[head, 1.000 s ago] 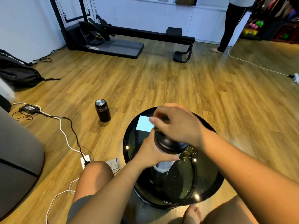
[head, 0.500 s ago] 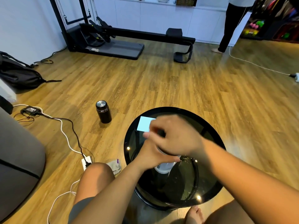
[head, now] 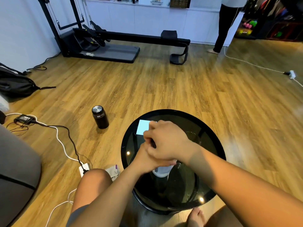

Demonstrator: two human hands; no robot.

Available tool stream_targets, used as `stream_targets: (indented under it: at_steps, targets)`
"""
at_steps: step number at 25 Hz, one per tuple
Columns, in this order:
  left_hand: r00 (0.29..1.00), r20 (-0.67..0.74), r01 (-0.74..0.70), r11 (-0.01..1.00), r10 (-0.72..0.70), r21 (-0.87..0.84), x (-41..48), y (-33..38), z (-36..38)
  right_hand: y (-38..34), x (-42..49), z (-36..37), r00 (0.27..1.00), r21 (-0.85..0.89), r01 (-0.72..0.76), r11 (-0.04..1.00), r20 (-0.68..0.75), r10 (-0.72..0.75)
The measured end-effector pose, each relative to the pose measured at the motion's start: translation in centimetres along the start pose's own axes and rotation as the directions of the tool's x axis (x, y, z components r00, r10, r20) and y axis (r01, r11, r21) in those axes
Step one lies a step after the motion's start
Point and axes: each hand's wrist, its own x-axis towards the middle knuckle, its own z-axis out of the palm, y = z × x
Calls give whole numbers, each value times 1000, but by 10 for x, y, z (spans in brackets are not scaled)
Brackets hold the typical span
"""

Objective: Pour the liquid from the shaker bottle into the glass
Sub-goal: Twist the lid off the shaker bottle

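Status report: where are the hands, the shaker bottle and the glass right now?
Left hand grips shaker bottle. Right hand clamped over its top. Bottle upright on table. Glass beyond hands, path unobstructed.

One view only, worn on the person's head, looking forward and steeply down. Close beneath it sits the round black glass table (head: 211, 154), with both forearms reaching in from the bottom edge and bare knees at the frame's foot. The wide lens bends the wooden floor (head: 164, 89) outward, and the far wall's white cabinets (head: 147, 17) run along the top.
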Motion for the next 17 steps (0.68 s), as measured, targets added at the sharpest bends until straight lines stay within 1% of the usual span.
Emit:
stream_targets:
  at_steps: [1,2,3,4,5,6,7,8,9,10,12,13,14,15,16,17]
  targets:
    - [1000,12,0,1000,0,-11,0,0,0,-3,-4,-4,998,82,68,994,4,-68]
    - [1000,22,-4,999,4,-33,-2,3,-1,-3,-6,-10,996,209,93,974,-5,-94]
    - [1000,18,-17,999,17,-44,-2,2,-1,-1,-5,-15,998,311,66,948,-30,-60]
    - [1000,5,-27,998,27,-50,-2,4,-2,2,-3,-19,999,322,-4,947,-47,20]
    - [1000,-12,-25,998,24,-55,-2,3,-2,7,0,-21,990,221,-116,968,-58,132]
    - [999,-31,-8,999,6,-54,-3,5,-3,12,1,-21,963,70,-265,962,-40,268]
    - [999,-35,3,999,-5,-47,-3,5,-3,16,2,-16,927,-20,-376,926,-7,376]
    - [999,-39,3,999,-5,-41,-3,7,-4,16,1,-11,907,-39,-420,907,33,421]
    - [999,-41,-1,1000,0,-26,-1,3,-3,13,0,-7,912,-21,-406,914,60,407]
    - [999,-33,-11,1000,10,-24,-2,3,-2,10,0,-5,935,-5,-348,937,64,348]
    - [1000,20,15,1000,-14,-24,-1,1,0,4,0,-6,985,48,-158,986,80,153]
    - [998,58,31,999,-30,-18,0,-1,2,-1,0,-9,993,107,-62,992,106,51]
    - [995,89,44,999,-42,-13,0,-1,2,-5,-1,-14,994,204,-3,979,112,-20]
    - [996,83,44,999,-43,-12,-1,1,3,-5,-1,-19,996,335,18,942,80,-48]
    - [998,46,35,999,-34,-18,-2,4,2,-1,1,-24,1000,417,9,909,18,-18]
    - [1000,7,22,999,-21,-29,-1,3,1,6,2,-27,998,396,-32,918,-32,49]
